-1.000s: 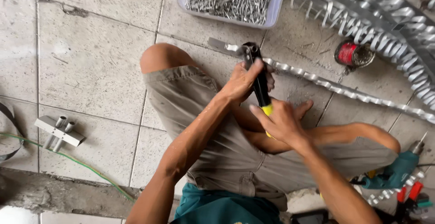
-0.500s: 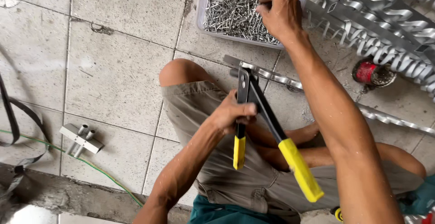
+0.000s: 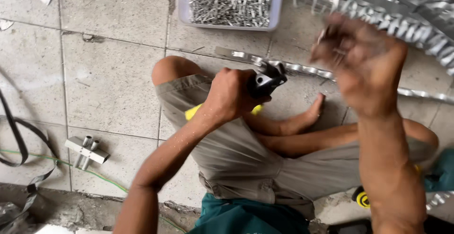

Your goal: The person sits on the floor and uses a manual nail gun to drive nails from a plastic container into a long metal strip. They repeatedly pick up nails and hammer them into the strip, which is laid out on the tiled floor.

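I sit cross-legged on a tiled floor. My left hand [image 3: 230,96] is closed around a hand riveter [image 3: 266,81] with a black head and yellow handles, held over my left knee. My right hand [image 3: 364,63] is raised in front of the camera and blurred, its fingers pinched on a small metal rivet [image 3: 324,34]. A clear plastic tray [image 3: 181,8] full of several loose rivets stands on the floor ahead of my knee. A long punched metal strip [image 3: 302,68] lies on the tiles just beyond the riveter's head.
A pile of shiny punched metal strips [image 3: 416,11] fills the top right. At left lie a small metal bracket with tubes [image 3: 87,150], a green wire [image 3: 109,183] and a black strap [image 3: 19,144]. A yellow-and-black round tool [image 3: 362,197] sits by my right hip.
My right hand left the rivet tray and came back toward me, now pinched shut. My left hand slid up the riveter toward its head, and the tool's handles dropped out of sight.
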